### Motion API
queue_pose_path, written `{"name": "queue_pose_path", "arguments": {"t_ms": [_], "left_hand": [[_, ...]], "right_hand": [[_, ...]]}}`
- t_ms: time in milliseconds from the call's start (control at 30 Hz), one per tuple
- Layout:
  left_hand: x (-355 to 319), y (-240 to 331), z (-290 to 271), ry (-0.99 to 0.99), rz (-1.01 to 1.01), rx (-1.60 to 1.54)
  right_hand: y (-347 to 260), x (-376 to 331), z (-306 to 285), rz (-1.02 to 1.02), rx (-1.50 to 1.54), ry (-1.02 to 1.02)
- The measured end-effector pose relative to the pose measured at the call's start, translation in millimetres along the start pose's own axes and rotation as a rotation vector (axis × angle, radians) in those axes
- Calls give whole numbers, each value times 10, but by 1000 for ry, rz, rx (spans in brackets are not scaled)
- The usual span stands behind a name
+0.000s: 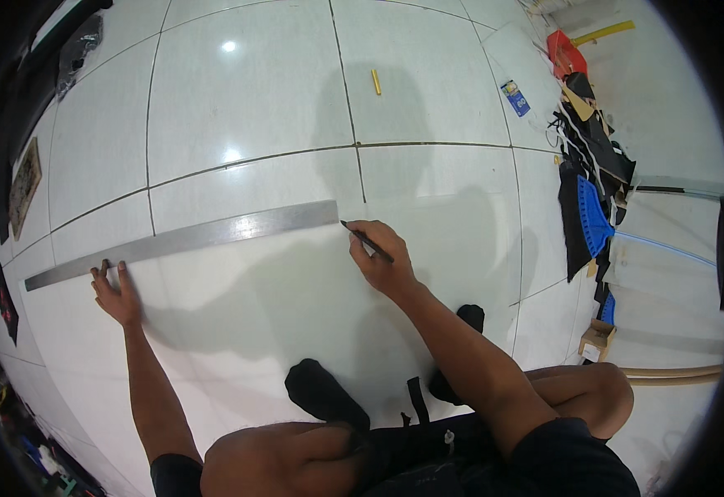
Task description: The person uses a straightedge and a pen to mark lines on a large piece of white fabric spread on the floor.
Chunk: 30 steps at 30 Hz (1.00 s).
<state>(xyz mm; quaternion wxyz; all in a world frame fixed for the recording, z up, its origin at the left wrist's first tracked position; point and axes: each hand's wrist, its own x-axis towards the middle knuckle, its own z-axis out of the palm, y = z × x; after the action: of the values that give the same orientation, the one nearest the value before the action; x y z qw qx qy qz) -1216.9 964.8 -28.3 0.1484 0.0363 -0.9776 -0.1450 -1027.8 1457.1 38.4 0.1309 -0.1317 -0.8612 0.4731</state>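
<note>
A long flat metal ruler [246, 225] lies slanting across a smooth white sheet [213, 377] on the tiled floor. Near its left end, the spread fingertips of my left hand [117, 298] press on the lower edge. My right hand [385, 258] pinches a thin dark pen [372, 243]. The pen's tip points up and left, close beside the ruler's right end. Whether the tip touches the sheet I cannot tell.
A short yellow stick [376, 82] lies farther off, with a blue card-like packet [515, 98] to its right. Along the right wall are a blue broom head [594, 217], dark fabric pieces, a red item [565, 55] and a small cardboard box [597, 340]. My dark-socked feet [322, 389] are close by.
</note>
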Motion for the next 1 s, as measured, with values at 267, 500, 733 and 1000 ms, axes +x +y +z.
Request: {"name": "queue_pose_path", "arguments": {"t_ms": [267, 500, 733, 1000], "left_hand": [[-3, -24, 16, -2, -28, 53], [13, -27, 8, -6, -35, 118], [14, -37, -7, -17, -31, 42], [10, 17, 28, -2, -1, 22]], "right_hand": [[-17, 18, 0, 14, -42, -24], [0, 17, -32, 87, 20, -46], [61, 20, -17, -47, -38, -78], [45, 41, -82, 126, -42, -106]]}}
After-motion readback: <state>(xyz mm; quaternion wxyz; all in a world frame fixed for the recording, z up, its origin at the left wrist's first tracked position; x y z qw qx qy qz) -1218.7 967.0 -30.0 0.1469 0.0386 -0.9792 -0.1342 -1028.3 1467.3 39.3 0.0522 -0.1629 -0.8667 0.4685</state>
